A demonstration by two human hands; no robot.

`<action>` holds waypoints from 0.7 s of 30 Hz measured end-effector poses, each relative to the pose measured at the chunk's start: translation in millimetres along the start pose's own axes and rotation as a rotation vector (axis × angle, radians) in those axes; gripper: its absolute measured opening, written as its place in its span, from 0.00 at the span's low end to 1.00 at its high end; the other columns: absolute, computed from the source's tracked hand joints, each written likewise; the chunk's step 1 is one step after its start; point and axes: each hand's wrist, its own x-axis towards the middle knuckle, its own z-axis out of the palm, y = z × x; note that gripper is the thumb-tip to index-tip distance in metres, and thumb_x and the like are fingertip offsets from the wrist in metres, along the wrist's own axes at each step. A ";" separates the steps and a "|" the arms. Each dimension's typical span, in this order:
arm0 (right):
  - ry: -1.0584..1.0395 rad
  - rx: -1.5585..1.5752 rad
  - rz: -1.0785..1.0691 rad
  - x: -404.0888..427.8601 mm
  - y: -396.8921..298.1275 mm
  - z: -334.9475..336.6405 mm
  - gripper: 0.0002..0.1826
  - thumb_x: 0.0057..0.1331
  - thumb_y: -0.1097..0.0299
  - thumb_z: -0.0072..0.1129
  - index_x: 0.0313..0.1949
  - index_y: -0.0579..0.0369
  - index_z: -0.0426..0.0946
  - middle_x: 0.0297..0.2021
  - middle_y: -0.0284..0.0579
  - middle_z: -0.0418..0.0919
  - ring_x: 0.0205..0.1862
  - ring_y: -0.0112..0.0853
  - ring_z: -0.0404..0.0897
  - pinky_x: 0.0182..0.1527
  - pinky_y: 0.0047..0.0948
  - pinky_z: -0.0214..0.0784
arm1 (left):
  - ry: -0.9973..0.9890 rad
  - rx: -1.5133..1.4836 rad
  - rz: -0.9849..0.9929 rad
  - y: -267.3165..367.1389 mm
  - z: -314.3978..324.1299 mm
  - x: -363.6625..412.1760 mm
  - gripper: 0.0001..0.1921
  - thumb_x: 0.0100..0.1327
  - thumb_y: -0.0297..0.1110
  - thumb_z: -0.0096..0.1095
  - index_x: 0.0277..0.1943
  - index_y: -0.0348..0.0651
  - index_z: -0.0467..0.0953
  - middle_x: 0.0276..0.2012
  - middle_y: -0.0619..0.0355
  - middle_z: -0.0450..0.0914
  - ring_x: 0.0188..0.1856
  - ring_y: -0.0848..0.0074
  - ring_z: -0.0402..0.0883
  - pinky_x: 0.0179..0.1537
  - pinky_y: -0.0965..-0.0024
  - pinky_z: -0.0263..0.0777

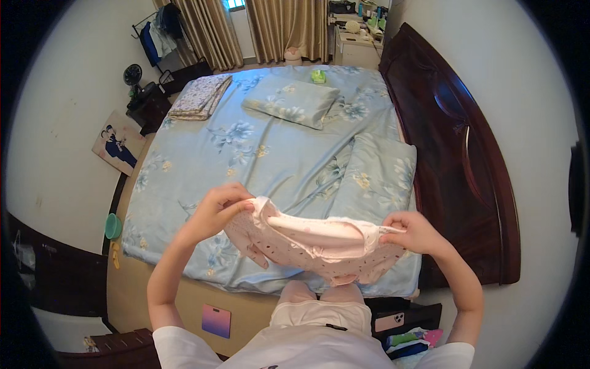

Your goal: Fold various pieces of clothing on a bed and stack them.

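A pale pink garment with small dark specks (295, 246) hangs between my hands, its neck opening facing up, above the near edge of the bed. My left hand (226, 210) pinches one shoulder of it between thumb and fingers. On the other side my right hand (408, 230) grips the opposite shoulder. Beneath and beyond it lies a blue floral bedsheet (198, 152), rumpled near the middle. One matching pillow (290, 99) rests towards the far side, another pillow (378, 175) by the headboard. A folded floral quilt (200, 97) lies at the far left corner.
A dark wooden headboard (451, 152) borders the bed's right side. On the floor are a pink-purple scale (216, 321) and a green basin (113, 226). A phone (389, 322) lies on a dark nightstand at lower right. A green tissue pack (318, 76) sits on the bed.
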 end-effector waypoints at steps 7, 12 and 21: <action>0.340 0.040 -0.054 -3.1 -10.0 4.1 0.09 0.54 0.68 0.60 0.30 0.61 0.74 0.21 0.35 0.73 0.26 0.17 0.68 0.28 0.18 0.61 | 0.361 0.139 0.223 -12.6 12.0 5.7 0.06 0.61 0.28 0.51 0.32 0.34 0.70 0.28 0.61 0.69 0.31 0.81 0.66 0.33 0.79 0.60; 0.552 -0.004 -0.283 -1.9 -4.4 -5.1 0.06 0.57 0.71 0.56 0.30 0.62 0.73 0.24 0.36 0.73 0.28 0.21 0.70 0.34 0.19 0.62 | 0.338 -0.316 0.035 -14.8 22.5 2.8 0.07 0.64 0.32 0.46 0.37 0.38 0.68 0.31 0.65 0.68 0.32 0.84 0.64 0.35 0.78 0.60; 0.713 0.155 -0.279 6.4 22.1 2.2 0.07 0.60 0.69 0.54 0.30 0.61 0.71 0.23 0.35 0.71 0.26 0.21 0.68 0.31 0.19 0.60 | 0.086 -0.088 0.060 1.3 32.4 9.4 0.10 0.54 0.19 0.48 0.40 0.39 0.66 0.32 0.61 0.69 0.33 0.80 0.68 0.33 0.76 0.62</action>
